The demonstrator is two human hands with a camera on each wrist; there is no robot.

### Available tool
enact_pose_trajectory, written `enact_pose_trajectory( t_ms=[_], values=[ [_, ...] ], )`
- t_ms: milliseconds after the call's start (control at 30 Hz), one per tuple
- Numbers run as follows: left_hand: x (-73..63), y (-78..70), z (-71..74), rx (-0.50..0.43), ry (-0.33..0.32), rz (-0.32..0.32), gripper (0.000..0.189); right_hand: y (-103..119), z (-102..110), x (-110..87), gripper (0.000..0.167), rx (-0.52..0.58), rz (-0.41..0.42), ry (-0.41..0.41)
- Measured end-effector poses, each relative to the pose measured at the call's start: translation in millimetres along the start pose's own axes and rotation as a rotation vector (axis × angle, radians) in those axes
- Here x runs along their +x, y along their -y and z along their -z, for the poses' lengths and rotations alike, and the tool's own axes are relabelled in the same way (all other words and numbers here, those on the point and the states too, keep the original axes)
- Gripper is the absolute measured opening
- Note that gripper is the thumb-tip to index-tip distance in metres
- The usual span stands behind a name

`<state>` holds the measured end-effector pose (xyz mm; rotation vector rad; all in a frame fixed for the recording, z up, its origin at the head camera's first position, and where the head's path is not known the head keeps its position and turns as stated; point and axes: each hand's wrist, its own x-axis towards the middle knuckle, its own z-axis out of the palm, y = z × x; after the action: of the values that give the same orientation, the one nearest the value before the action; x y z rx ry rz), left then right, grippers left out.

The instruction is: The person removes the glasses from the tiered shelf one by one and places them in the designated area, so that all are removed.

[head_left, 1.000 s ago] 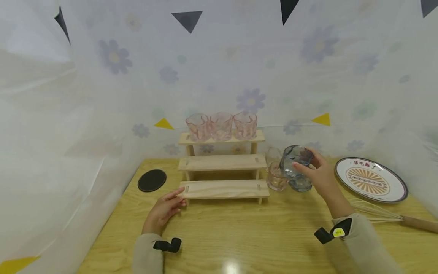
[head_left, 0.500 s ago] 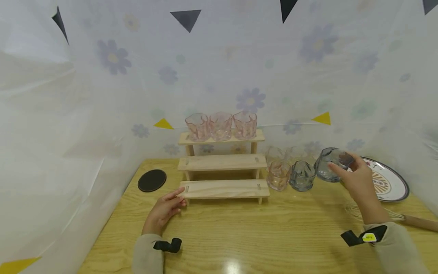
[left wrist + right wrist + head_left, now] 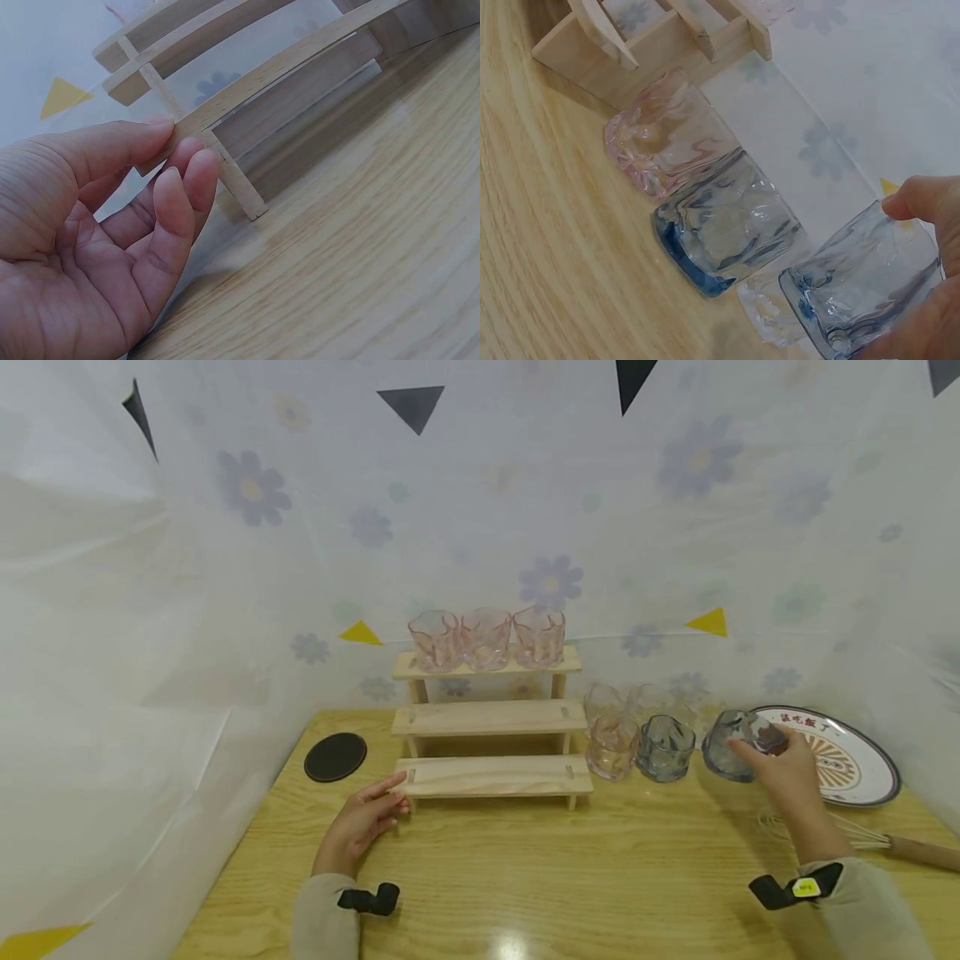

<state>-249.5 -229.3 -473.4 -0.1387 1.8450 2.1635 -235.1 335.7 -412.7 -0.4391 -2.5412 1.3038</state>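
My right hand [image 3: 791, 777] grips a blue-grey drinking glass [image 3: 726, 747] by its side, thumb on one side and fingers on the other, low over the table. A second blue-grey glass [image 3: 666, 752] stands just left of it, beside a pinkish glass [image 3: 611, 752]. In the right wrist view, the held glass [image 3: 862, 285] overlaps a clear glass [image 3: 769, 309] behind it. My left hand [image 3: 363, 822] pinches the left end of the lowest shelf on a three-step wooden rack [image 3: 491, 774]; the left wrist view shows thumb and fingers at that shelf end [image 3: 195, 120].
Several pink glasses [image 3: 486, 639] line the rack's top step. More clear glasses [image 3: 651, 700] stand behind the front row. A patterned plate [image 3: 862, 768] lies at the right, with a whisk [image 3: 918, 850] in front. A round black coaster [image 3: 335, 757] lies left of the rack.
My right hand has lifted the glass off the other blue-grey glass, carried it right, then lowered it toward the table beside that glass. The left hand stays on the rack.
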Motion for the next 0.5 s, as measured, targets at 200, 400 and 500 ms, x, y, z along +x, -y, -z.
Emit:
enact_pose_trajectory(
  t_ms=[200, 400, 500],
  values=[
    [-0.9, 0.3, 0.8, 0.001, 0.008, 0.003, 0.057, -5.0, -10.5, 0.0, 0.087, 0.038, -0.008, 0.021],
    [0.5, 0.3, 0.5, 0.010, 0.001, 0.006, 0.056, -8.3, -15.3, 2.2, 0.090, 0.068, -0.046, 0.031],
    [1.3, 0.8, 0.8, 0.009, -0.006, 0.006, 0.055, -12.2, -17.6, 4.0, 0.091, 0.067, -0.062, 0.040]
  ],
)
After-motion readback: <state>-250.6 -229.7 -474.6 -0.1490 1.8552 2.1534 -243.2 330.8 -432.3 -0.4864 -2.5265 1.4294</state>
